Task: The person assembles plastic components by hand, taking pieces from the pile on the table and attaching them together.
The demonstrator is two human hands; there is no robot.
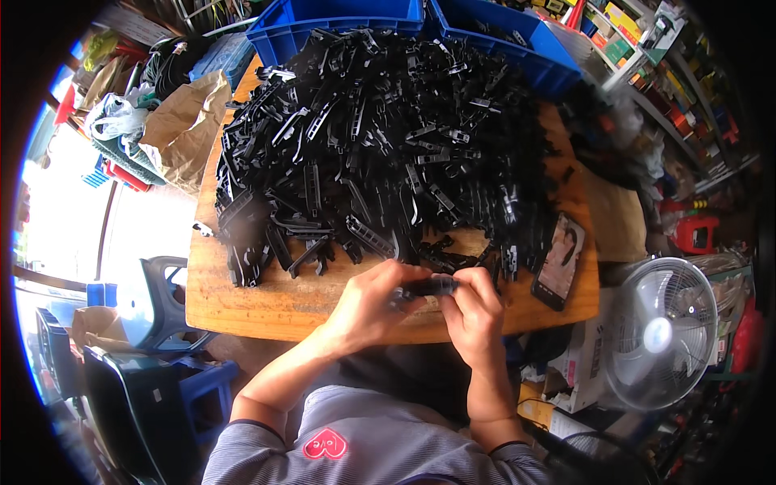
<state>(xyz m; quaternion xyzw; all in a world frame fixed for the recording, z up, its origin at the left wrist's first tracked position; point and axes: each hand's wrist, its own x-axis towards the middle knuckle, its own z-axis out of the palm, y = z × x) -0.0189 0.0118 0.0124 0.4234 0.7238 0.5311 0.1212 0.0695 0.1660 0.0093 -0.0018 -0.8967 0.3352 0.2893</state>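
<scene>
Both hands meet over the near edge of a wooden table (242,303). My left hand (370,301) is closed round one end of a black plastic part (428,287), long and narrow. At its other end the fingers of my right hand (473,311) pinch it. My fingers cover much of the part, so its exact kind cannot be made out. Just beyond the hands rises a large heap of similar black plastic parts (356,137), slim and slotted, spread across most of the tabletop.
Two blue plastic crates (335,18) stand behind the heap. A phone (559,263) lies at the table's right. Beyond that edge is a round fan (659,335). Packed shelves line the far right. At left are a brown paper bag (187,129) and a plastic chair (158,299).
</scene>
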